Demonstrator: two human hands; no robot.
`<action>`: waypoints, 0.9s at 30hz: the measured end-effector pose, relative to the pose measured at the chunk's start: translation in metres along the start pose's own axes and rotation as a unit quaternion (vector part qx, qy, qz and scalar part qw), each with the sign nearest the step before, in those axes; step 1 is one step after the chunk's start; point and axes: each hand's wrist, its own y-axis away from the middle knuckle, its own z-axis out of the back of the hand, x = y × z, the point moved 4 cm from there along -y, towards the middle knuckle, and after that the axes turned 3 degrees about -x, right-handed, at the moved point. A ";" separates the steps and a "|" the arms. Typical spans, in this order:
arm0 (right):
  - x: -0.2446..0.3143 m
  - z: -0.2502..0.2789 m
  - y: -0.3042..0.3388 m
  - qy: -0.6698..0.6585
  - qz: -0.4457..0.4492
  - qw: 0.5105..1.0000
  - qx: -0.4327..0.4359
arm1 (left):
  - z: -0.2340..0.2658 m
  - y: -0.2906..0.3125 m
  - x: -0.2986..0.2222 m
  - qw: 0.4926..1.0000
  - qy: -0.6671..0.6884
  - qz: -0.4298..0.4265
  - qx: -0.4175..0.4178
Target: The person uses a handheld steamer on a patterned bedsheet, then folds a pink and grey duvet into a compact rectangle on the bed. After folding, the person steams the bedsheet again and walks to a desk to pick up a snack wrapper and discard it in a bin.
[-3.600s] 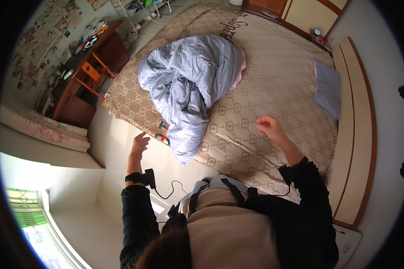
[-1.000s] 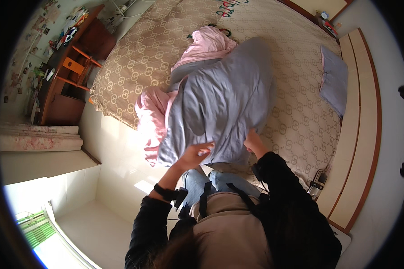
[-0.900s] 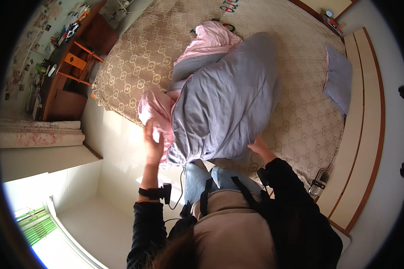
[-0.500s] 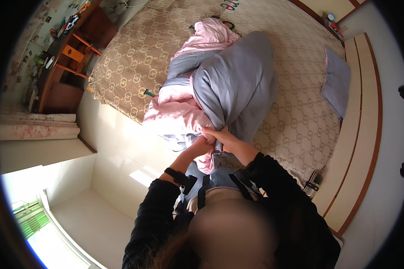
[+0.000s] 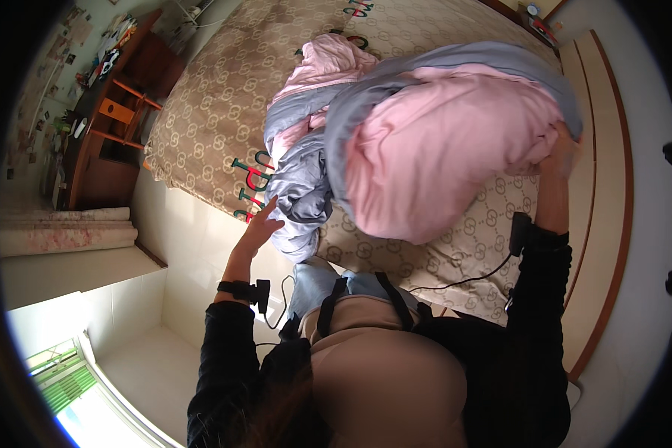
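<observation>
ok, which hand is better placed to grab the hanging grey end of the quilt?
Left. The left hand is open right beside the hanging grey end, while the right hand already grips the quilt's far corner.

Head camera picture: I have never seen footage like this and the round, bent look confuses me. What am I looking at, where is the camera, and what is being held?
The camera sits on a person's head and looks down, so you see their own dark-sleeved arms come in from the bottom. Its wide lens bends straight edges. Below them is a bed with a patterned tan cover. On it lies a bulky quilt, pink on one side and grey on the other. The right hand grips and lifts one end of it. The left hand is open, fingers spread, at the grey folds hanging by the bed's edge. Both wrists carry small black devices with cables. A wooden desk stands to the left.
</observation>
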 end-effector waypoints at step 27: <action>-0.402 -0.355 0.446 0.062 -0.363 0.901 0.230 | 0.225 -0.160 0.190 0.984 0.037 0.154 0.078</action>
